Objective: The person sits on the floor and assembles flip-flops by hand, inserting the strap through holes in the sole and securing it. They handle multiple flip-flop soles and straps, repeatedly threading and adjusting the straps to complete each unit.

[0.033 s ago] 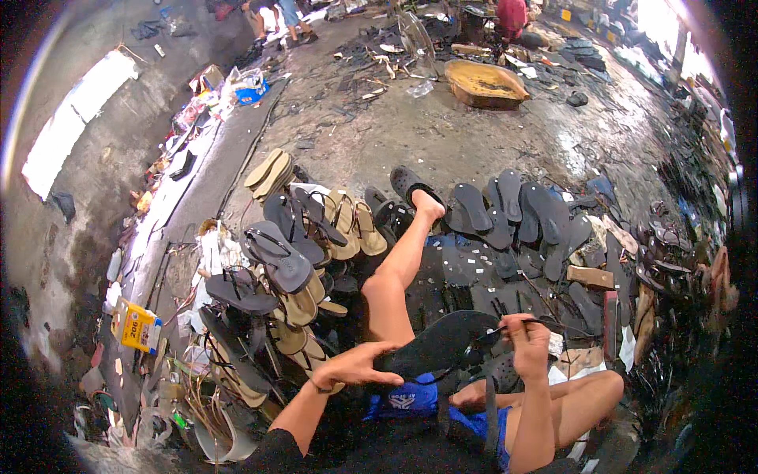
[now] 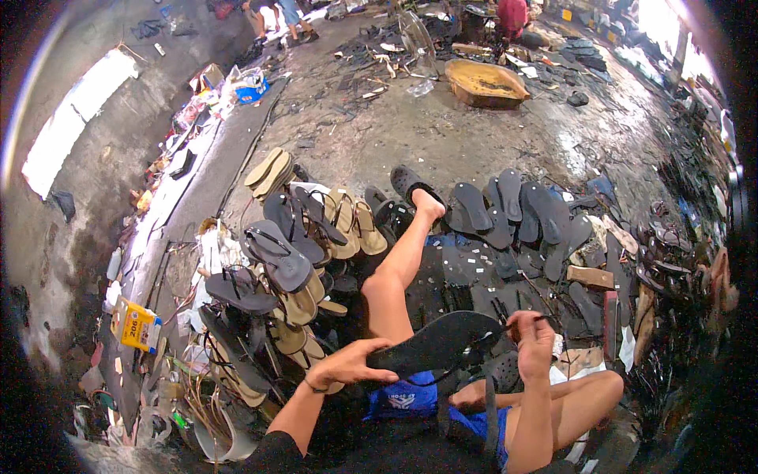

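A black flip-flop sole (image 2: 442, 341) lies across my lap, tilted, with thin dark straps along its near side. My left hand (image 2: 354, 362) is closed round its left end, thumb on the near edge and fingers toward the far side. At the other end, my right hand (image 2: 534, 341) is raised with fingers pinched on a thin black strap (image 2: 483, 338); part of the strap is hidden behind the fingers. Left of my outstretched leg, finished-looking grey flip-flops (image 2: 278, 257) and tan flip-flops (image 2: 368, 229) lie in overlapping rows.
Loose dark soles (image 2: 543, 213) lie beyond my lap to the right, with a wooden block (image 2: 591, 276) nearer. A yellow box (image 2: 138, 325) stands at left. A yellowish basin (image 2: 485, 83) sits farther off on the littered floor. People's legs show at the far left.
My right hand has shifted slightly right with the strap, and its fingers have turned. My left hand and the sole have moved a little to the left.
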`<control>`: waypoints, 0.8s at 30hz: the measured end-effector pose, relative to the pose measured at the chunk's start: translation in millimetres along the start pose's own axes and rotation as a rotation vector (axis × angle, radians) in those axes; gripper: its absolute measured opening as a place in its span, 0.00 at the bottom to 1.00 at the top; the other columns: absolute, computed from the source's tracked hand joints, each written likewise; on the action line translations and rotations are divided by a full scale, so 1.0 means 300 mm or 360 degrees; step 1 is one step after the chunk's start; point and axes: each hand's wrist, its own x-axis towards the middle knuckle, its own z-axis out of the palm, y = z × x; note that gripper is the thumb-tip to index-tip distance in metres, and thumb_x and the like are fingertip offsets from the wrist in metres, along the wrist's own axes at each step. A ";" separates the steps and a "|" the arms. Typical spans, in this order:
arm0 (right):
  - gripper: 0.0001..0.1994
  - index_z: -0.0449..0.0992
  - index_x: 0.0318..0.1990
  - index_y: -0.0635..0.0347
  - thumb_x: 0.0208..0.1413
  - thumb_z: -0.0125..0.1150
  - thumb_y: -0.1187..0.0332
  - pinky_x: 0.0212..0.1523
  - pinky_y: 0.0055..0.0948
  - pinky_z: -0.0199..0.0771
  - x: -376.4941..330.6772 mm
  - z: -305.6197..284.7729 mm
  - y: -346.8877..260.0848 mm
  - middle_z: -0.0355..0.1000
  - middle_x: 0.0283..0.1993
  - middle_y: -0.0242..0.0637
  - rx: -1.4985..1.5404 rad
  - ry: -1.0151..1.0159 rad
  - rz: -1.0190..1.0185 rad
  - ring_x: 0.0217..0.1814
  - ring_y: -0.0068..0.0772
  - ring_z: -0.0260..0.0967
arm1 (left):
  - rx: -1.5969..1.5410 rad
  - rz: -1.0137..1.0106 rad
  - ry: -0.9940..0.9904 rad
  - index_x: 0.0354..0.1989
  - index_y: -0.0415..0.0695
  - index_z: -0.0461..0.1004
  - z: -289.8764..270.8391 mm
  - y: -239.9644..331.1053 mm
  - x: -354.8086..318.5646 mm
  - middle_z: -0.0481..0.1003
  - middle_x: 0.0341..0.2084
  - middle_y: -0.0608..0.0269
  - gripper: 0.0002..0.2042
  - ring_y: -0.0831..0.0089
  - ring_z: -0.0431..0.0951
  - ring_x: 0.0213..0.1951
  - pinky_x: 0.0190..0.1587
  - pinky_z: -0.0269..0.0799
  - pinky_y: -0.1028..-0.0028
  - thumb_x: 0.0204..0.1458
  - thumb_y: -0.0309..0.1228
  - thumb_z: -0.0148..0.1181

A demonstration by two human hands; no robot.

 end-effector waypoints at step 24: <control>0.06 0.79 0.31 0.62 0.48 0.69 0.71 0.29 0.30 0.73 -0.242 0.307 -0.024 0.75 0.30 0.38 -0.1031 -0.0196 -0.0636 0.28 0.33 0.74 | -0.0223 0.0180 0.0568 0.55 0.39 0.72 0.196 0.034 0.040 0.78 0.45 0.61 0.22 0.74 0.76 0.45 0.51 0.72 0.71 0.51 0.27 0.67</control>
